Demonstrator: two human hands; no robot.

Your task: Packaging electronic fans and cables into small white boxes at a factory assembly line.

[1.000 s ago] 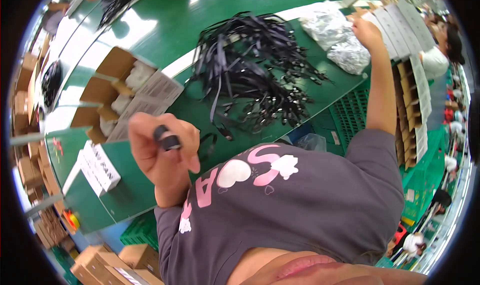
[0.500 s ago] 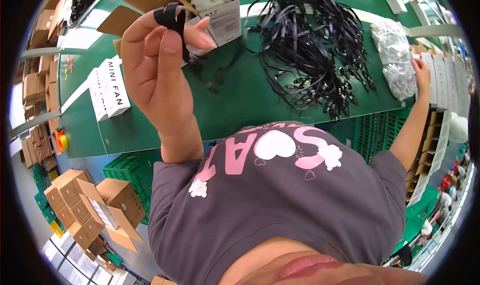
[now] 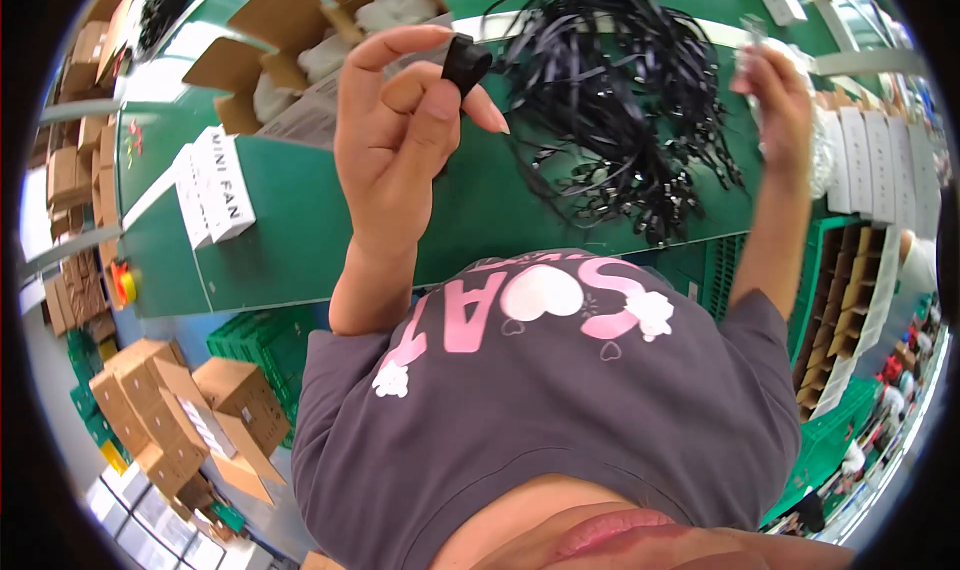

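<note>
Raised over the table, my left hand [image 3: 400, 120] pinches a coiled black strap [image 3: 466, 63] between thumb and fingers. To its right lies a large tangled pile of black lanyards [image 3: 610, 90] with small shiny metal clips along the near end. My right hand [image 3: 785, 100] is lifted at the far right, slightly blurred, its fingers closed on a small transparent plastic bag [image 3: 753, 30]. Behind and beside that hand lies a stack of transparent plastic bags [image 3: 822, 160], partly covered by my wrist.
An open cardboard box [image 3: 300, 15] with white wrapped items stands at the back left of the green table [image 3: 290, 210]. White printed boxes [image 3: 218, 185] sit on the left. White cartons [image 3: 870, 160] line the right, near a divided cardboard tray [image 3: 835, 310] on a green crate.
My left hand has moved right with the black strap, which is now wound into a tighter coil. My right hand has risen off the bag stack with a small plastic bag.
</note>
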